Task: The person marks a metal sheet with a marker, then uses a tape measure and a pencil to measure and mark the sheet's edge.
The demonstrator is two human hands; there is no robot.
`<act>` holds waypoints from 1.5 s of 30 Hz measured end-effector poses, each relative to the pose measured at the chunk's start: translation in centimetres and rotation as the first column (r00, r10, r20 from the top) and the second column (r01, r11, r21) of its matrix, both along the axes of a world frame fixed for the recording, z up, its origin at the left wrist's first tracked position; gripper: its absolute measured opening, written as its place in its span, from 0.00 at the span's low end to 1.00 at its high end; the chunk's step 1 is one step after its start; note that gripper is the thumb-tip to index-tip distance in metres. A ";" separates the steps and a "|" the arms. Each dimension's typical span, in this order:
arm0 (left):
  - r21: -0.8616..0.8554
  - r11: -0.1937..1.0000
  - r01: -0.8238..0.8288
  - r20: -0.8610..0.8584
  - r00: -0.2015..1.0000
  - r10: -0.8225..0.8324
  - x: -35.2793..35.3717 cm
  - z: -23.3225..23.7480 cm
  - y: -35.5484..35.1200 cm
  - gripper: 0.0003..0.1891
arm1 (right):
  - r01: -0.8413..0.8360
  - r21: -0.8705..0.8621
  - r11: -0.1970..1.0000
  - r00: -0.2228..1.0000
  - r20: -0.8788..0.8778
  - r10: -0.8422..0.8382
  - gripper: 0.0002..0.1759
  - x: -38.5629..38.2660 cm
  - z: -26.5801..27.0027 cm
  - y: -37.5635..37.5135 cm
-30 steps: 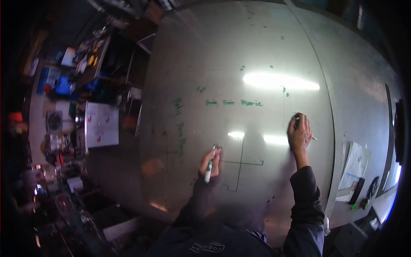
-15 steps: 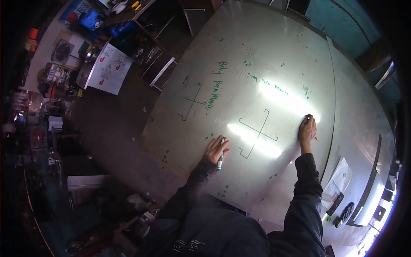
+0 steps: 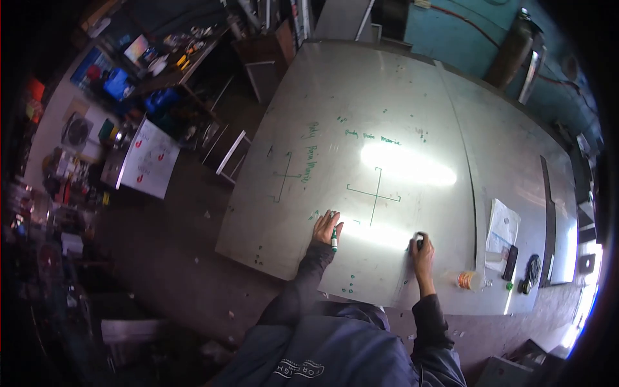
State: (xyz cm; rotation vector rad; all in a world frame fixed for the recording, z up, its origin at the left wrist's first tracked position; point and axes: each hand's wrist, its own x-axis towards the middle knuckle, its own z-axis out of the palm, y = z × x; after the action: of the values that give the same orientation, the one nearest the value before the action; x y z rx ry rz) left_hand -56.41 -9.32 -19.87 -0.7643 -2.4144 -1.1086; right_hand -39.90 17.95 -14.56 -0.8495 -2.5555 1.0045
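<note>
My left hand (image 3: 327,227) rests on a large metal sheet (image 3: 277,238) near its front edge, with a green-and-white marker (image 3: 334,242) tucked under its fingers. My right hand (image 3: 423,253) is closed on a small dark object (image 3: 419,237) with a pale top, held against the sheet; I cannot tell its kind. Between and beyond the hands lies a green line drawing (image 3: 376,195) of a cross with bent ends, partly lost in glare. A similar drawing (image 3: 287,175) is farther left. Green handwriting (image 3: 373,138) stands beside both.
On the right of the sheet are a bottle (image 3: 469,280) with an orange label, a notebook (image 3: 501,233), a black phone-like object (image 3: 510,262) and a black coil (image 3: 532,267). A gas cylinder (image 3: 512,55) stands behind. At left, a marked panel (image 3: 149,159) sits beside cluttered benches.
My right hand has moved toward the sheet's front edge, still gripping the dark object. My left hand stays about where it was with the marker. The head view has shifted, bringing the bottle into sight.
</note>
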 end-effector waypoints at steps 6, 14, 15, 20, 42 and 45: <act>0.286 0.957 -0.049 0.557 0.821 -0.124 -0.2 1.8 -1.2 0.21 | 0.090 0.056 0.994 0.994 0.056 -0.093 0.13 7.7 -0.1 -6.4; 0.587 0.810 0.004 0.617 0.645 -0.450 0.9 -1.9 -7.1 0.12 | 0.371 -0.090 0.924 0.922 0.153 -0.355 0.18 13.4 1.3 -12.3; 0.610 0.792 0.039 0.613 0.611 -0.501 0.9 -1.8 -7.6 0.10 | 0.369 -0.066 0.927 0.918 0.182 -0.353 0.17 14.0 1.1 -12.8; 0.543 0.810 0.222 0.637 0.520 -0.569 0.2 -0.6 -9.1 0.09 | 0.416 0.081 0.906 0.899 0.116 -0.423 0.16 15.9 0.9 -15.1; 0.293 0.835 0.466 0.636 0.557 -0.534 -3.5 5.4 -3.6 0.09 | 0.511 0.174 0.842 0.858 -0.044 -0.512 0.06 8.7 -1.9 -2.0; 0.237 0.815 0.529 0.623 0.560 -0.545 -4.4 7.7 -3.0 0.09 | 0.505 0.155 0.849 0.860 -0.007 -0.510 0.08 6.8 -2.5 -0.9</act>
State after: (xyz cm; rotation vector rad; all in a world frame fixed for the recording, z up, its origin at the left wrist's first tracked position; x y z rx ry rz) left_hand -60.85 -12.35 -12.22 -1.3568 -2.7945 -1.9389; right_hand -33.07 17.09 -17.09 -1.4055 -2.2003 0.6231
